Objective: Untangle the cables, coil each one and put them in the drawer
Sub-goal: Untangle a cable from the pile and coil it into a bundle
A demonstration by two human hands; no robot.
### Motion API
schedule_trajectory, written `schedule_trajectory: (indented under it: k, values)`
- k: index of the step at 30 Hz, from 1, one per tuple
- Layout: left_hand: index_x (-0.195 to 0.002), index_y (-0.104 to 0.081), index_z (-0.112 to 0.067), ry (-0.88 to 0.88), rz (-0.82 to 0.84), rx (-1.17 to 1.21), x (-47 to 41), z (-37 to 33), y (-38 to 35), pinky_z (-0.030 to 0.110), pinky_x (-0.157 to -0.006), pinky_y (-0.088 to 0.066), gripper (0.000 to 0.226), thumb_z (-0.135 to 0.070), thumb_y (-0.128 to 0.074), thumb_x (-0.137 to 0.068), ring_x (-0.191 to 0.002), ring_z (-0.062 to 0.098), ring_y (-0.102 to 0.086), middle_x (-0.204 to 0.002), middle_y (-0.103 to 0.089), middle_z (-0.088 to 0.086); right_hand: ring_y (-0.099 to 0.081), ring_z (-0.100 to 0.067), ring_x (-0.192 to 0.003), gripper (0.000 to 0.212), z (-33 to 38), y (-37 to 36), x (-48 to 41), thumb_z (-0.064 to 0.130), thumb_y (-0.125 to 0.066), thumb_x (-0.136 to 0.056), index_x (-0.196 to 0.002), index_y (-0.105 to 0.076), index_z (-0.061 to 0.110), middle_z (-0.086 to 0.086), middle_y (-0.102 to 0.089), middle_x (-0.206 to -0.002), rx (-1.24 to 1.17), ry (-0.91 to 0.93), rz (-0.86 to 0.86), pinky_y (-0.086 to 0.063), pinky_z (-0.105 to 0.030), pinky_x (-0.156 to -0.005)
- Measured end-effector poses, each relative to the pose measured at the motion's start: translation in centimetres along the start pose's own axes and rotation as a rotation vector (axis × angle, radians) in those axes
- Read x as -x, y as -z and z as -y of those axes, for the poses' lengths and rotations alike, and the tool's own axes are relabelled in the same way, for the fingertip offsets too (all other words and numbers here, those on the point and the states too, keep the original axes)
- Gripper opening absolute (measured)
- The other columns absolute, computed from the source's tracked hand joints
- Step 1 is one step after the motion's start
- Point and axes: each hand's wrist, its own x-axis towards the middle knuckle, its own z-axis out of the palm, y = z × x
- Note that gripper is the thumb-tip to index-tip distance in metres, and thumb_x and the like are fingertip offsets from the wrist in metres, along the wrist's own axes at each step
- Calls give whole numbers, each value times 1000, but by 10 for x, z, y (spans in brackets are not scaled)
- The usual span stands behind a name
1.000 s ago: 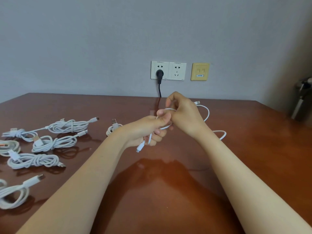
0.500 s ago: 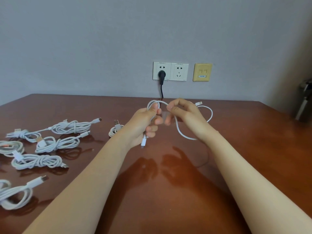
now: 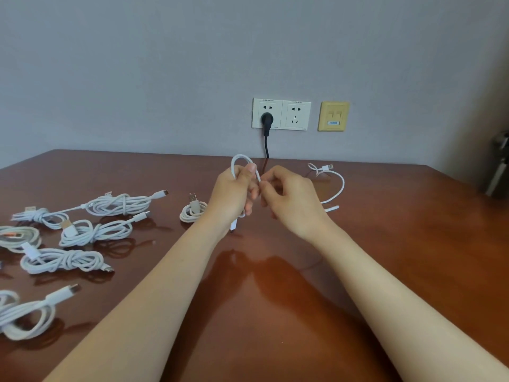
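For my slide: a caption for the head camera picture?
Left hand and right hand loop a white USB cable over the table, coiled cables nearby.

One view, head-worn, wide-angle: faces forward and down across bench (image 3: 413,244) toward wall (image 3: 137,64); left hand (image 3: 234,194), right hand (image 3: 292,202) near, mid-frame; frame edges seemingly warped.

The glossy brown wooden table (image 3: 385,244) mirrors the arms; the white cable (image 3: 340,186) looks smooth plastic.

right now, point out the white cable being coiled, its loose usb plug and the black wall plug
white cable (image 3: 241,156), head view, top of its raised loop
usb plug (image 3: 327,167), head view, middle of the connector
black wall plug (image 3: 266,118), head view, its round body
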Motion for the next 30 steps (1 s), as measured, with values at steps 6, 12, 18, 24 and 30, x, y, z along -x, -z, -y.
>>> schedule_trajectory:
  k: [6,12,18,24,30]
  values:
    - [-82,-54,-12,-55,31,-59,0,2,-1,14,-34,-29,23,-19,-41,-100,-27,8,-31,-34,-39,-9,-51,-16,-54,16,1,-3,-1,14,-47,-89,-79,-58,10,-7,-67,-72,47,-36,1,-44,-29,-60]
    - [-68,-48,-17,-89,9,-265,1,4,-4,20,-50,-43,34,-18,-40,-100,-48,10,-48,-56,-46,-2,-54,-22,-61,17,1,-4,0,16,-47,-89,-75,-55,12,-1,-60,-61,90,-59,36,-40,-29,-65]
    - [-79,-50,-15,204,133,444,3,-6,2,17,-47,-47,30,-20,-33,-102,-54,7,-62,-71,-68,-4,-54,-23,-67,4,4,-4,4,14,-49,-88,-92,-48,13,3,-60,-69,58,46,114,-40,-32,-61]
    - [-76,-47,-14,212,128,899,-2,-14,10,30,-76,-51,33,-23,-30,-102,-74,10,-68,-63,-69,-5,-56,-33,-77,24,-6,0,5,37,-47,-95,-78,-41,22,0,-59,-68,229,64,194,-41,-36,-66]
    - [-72,-45,-20,244,-38,871,-11,-12,17,12,-33,-32,34,-29,-33,-103,-27,2,-28,-39,-40,-12,-41,-20,-66,38,-3,5,6,43,-50,-92,-61,-35,27,7,-42,-55,323,103,228,-31,-31,-61]
